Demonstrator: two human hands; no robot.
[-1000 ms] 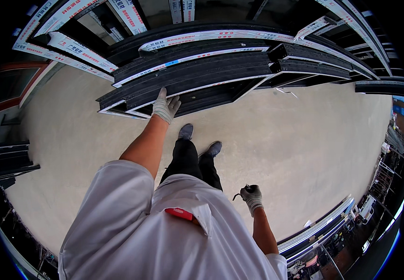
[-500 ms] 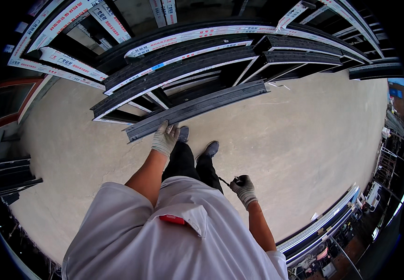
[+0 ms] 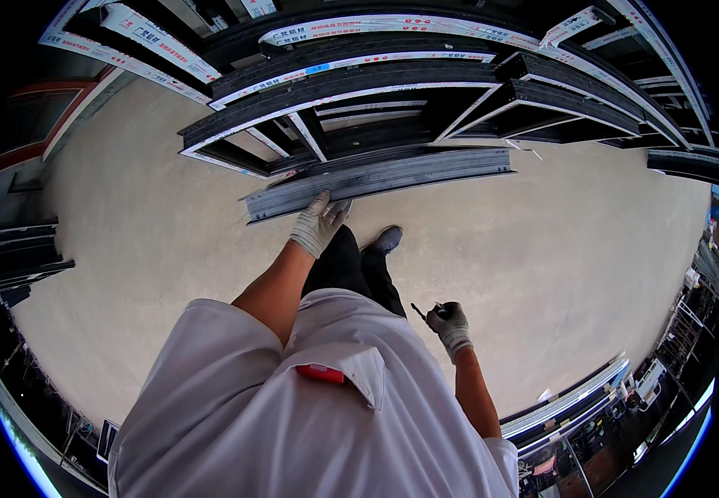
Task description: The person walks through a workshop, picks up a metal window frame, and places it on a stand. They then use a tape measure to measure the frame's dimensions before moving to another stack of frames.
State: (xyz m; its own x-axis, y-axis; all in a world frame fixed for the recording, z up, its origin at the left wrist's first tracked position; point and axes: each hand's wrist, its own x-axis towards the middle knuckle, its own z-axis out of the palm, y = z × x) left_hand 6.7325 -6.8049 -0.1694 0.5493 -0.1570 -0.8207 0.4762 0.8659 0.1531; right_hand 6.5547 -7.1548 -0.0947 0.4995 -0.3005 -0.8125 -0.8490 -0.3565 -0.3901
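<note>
My left hand [image 3: 318, 226], in a pale knitted work glove, grips the near edge of a long dark grey metal profile [image 3: 401, 174] close to its left end. The profile lies crosswise in front of my legs, its grooved face showing. Its far side is close to a black window frame; whether they touch I cannot tell. Off to my right and lower, my gloved right hand [image 3: 452, 329] is closed round a small dark hand tool [image 3: 418, 311]. A thin end of the tool sticks out to the left; the fist hides the rest.
Black metal frames [image 3: 334, 103] with printed protective film stand across the far side. Dark profiles [image 3: 19, 253] are stacked at the left. Long metal lengths [image 3: 571, 397] lie on a rack at the lower right. Concrete floor [image 3: 558, 274] surrounds my shoe [image 3: 387, 239].
The view has shifted, with the frames now higher and further right. My left hand and the profile have moved along, and the profile lies more level. The right hand still grips the tool.
</note>
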